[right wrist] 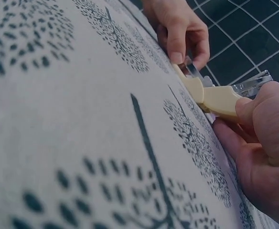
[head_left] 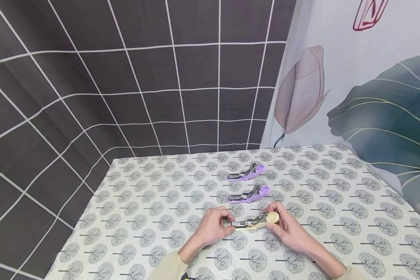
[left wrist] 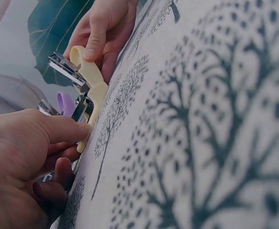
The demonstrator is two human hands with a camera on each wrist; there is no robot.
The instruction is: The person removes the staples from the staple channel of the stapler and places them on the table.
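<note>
A cream stapler [head_left: 254, 225] lies low over the patterned cloth, swung open so its metal parts show. My left hand [head_left: 212, 224] pinches its narrow left end between thumb and fingers. At the other end, my right hand [head_left: 287, 230] grips the rounded cream handle, with the thumb on the near side. In the right wrist view the cream body [right wrist: 220, 101] runs between both hands, its metal arm tilted up. Two purple staplers, a nearer one [head_left: 248, 197] and a farther one [head_left: 245, 175], lie behind it, also opened up.
A white cloth [head_left: 133, 233] printed with grey trees covers the table. Small grey strips [head_left: 276, 197] lie by the purple staplers' right ends. A dark gridded curtain [head_left: 143, 77] hangs behind and to the left; a leaf-print curtain [head_left: 381, 109] hangs at the right.
</note>
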